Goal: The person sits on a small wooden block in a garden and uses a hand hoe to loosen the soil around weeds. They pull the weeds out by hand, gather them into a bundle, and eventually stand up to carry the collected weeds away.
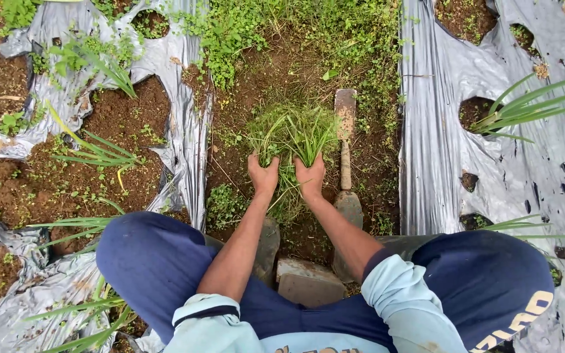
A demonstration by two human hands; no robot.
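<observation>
Grass clump point(293, 134) sits in the dirt furrow directly ahead of both hands, left hand point(263, 175) and right hand point(310, 176) each closed around its base side by side, apparently for a low grip; trowel point(346, 153) lies just right of the right hand.

A bunch of thin green grass point(293, 134) is gripped at its base by the left hand point(263, 175) and the right hand point(310, 176), which are placed side by side. At 3 o'clock of the right hand, just beside it, a hand trowel point(346, 157) is laid on the soil path point(256, 85). Silver plastic mulch point(439, 131) is seen at 3 and 9 o'clock of the path, with leafy plants point(524, 108) grown through its holes.
</observation>
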